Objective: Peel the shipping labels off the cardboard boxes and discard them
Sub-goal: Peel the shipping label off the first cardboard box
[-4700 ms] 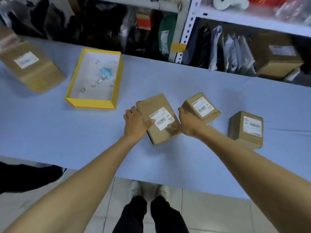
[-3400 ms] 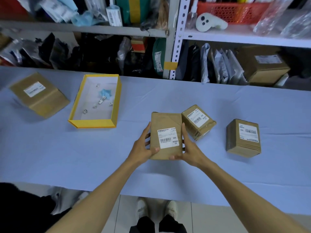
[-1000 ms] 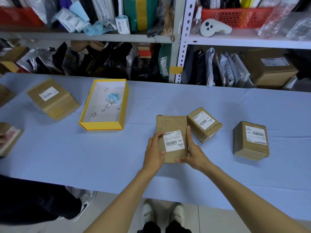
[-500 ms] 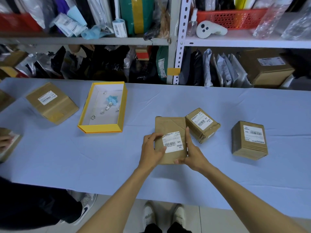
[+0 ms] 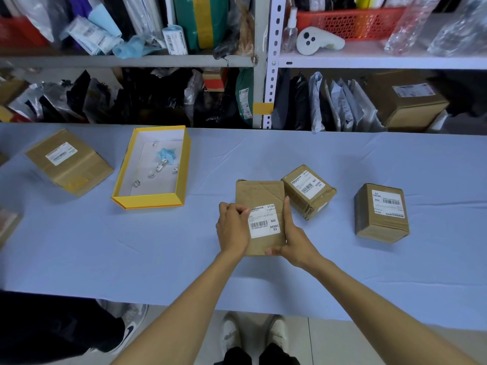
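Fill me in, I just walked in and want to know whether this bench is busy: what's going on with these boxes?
A person at the table is working on a flat cardboard box. The left hand picks at the upper left corner of its label, while the right hand braces the box's right edge. The label is not yet peeled. Two more labelled boxes wait to the right, and another to the left. A yellow tray holds small scraps.
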A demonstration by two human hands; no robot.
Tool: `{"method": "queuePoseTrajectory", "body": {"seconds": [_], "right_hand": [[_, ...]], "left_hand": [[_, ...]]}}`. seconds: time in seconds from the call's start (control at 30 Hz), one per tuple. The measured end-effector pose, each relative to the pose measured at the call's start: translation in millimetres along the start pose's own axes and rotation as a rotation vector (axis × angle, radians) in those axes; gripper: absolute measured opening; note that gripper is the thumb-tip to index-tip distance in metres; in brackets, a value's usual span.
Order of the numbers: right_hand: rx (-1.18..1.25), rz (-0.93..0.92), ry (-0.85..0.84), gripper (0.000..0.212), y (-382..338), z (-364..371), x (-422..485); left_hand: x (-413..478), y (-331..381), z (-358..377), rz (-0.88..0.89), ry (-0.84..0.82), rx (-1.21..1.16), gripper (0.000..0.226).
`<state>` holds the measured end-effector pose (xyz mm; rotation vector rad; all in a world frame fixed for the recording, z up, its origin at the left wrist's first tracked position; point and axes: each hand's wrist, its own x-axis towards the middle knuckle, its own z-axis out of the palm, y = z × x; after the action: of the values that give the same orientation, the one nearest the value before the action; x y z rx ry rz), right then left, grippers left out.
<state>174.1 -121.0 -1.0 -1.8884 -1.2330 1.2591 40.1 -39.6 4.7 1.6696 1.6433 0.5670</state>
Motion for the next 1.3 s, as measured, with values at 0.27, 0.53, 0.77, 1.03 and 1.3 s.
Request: {"method": "queuePoseTrajectory", "body": {"seconds": [0.27,0.53,0.77,1.03,1.3], "right_hand": [[0.019,0.027,0.002,0.129,-1,-1,-1],[-0.009,0.024,0.014,0.13,-3,0,2],[0.003,0.021,0.018,0.131,-3,1,0],[0.016,0.022,0.022,0.132,-3,0,-4],[0.0,0.009,0.044,0.129,-2,1,-5]], "left_hand": [[6,-9,-16,0.046,-0.084,-0.116,0.006],[3,-16,-19,0.093,-0.137,-0.168,0.026],[7,-7,-14,0.014,-0.086,-0.141,0.011],[2,0,-13,0.065,-0.054,-0.122,0.008],[-1,-7,-15,0.111,-0.074,-0.219,0.026]]}}
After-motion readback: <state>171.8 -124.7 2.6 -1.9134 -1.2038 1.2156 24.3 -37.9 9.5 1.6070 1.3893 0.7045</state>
